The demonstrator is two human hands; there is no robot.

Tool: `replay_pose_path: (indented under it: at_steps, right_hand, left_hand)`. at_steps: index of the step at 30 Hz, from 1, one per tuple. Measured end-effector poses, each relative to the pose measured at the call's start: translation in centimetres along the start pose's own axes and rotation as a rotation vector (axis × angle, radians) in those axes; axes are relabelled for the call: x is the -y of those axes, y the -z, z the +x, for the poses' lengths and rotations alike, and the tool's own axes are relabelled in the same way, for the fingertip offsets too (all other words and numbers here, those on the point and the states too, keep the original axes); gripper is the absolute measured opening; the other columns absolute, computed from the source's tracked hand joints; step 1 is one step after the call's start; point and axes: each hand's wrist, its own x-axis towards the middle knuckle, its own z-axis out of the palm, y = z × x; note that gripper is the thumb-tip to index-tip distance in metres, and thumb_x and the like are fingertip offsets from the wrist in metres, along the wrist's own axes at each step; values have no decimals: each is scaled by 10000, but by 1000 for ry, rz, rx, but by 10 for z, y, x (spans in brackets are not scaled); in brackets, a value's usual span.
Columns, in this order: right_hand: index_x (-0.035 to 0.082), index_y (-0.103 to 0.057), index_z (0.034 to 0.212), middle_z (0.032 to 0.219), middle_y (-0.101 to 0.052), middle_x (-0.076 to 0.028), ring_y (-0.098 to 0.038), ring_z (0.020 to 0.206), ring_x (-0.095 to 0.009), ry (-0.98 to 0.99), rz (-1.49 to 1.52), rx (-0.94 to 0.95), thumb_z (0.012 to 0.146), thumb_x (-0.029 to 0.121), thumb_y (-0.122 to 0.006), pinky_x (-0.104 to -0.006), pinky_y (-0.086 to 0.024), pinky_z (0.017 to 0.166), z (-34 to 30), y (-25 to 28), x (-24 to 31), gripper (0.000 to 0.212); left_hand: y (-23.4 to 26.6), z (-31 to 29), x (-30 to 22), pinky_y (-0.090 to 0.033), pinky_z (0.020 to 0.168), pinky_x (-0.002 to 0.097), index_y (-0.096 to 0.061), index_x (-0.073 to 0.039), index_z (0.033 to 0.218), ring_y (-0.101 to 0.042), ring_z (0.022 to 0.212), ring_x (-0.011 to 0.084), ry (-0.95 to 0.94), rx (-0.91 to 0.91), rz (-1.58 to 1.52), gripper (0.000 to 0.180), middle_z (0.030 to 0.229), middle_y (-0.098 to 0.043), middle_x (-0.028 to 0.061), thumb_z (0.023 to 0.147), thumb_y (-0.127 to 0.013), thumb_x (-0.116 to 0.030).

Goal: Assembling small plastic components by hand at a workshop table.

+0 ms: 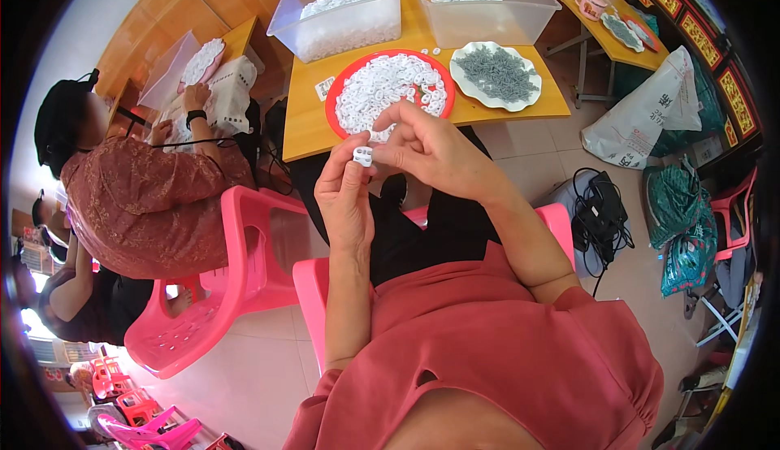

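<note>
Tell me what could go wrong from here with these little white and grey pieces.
The left hand pinches a small white piece above the lap; if the grip loosens, it could drop. The scalloped plate of grey pieces lies near the front edge of the table, so a bump might spill them. Loose white pieces lie outside the red tray and might be overlooked or swept off.

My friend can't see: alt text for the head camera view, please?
A person's left hand holds a small white piece, the right hand beside it. Beyond, a wooden table bears a red tray of white pieces, a scalloped plate of grey parts and two clear bins.
</note>
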Motion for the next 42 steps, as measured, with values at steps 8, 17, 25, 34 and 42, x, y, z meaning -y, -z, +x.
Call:
replay_pose_path:
  at_steps: [8, 17, 25, 34, 42]
  right_hand:
    - [-5, -564, 1123, 831, -646, -179, -653, 778, -352, 336, -442, 38, 1053, 201, -619, -410, -505, 702, -5, -14, -3, 224]
    - [-8, -543, 1101, 808, -651, -188, -662, 749, -412, 325, -529, 23, 1066, 181, -569, -446, -504, 655, -7, -22, -2, 193]
    - [-4, -575, 1063, 828, -652, -185, -650, 724, -386, 470, -497, -49, 1064, 184, -571, -414, -509, 644, -5, -31, -14, 188]
    - [-30, -652, 963, 729, -576, -30, -533, 673, -95, 215, -77, 40, 1091, 207, -524, -289, -441, 616, -1, -18, -12, 298]
    - [2, -667, 955, 663, -553, 11, -517, 601, -60, -104, 246, 195, 1092, 291, -527, -268, -415, 546, -1, -16, -16, 349]
  left_hand:
    - [-1, -3, 4, -532, 1001, 309, -664, 25, 1304, -665, 1148, 173, -34, -7, -50, 298, 1289, -691, 116, 1019, -664, -64]
    - [1, -10, 1, -529, 1011, 313, -653, 18, 1337, -664, 1146, 170, -5, 25, -75, 319, 1263, -703, 98, 1054, -639, -129]
    - [-12, -17, 3, -514, 892, 259, -667, 31, 1336, -654, 1058, 124, -24, -106, -67, 330, 1214, -713, 70, 1078, -605, -165]
    - [-12, -10, 2, -479, 1011, 298, -649, 60, 1353, -645, 1128, 161, -122, -75, 189, 360, 1274, -696, 127, 1073, -593, -157]
    - [0, -6, 7, -500, 1038, 330, -653, 51, 1334, -654, 1180, 203, -66, 45, 27, 379, 1317, -687, 147, 1064, -635, -213]
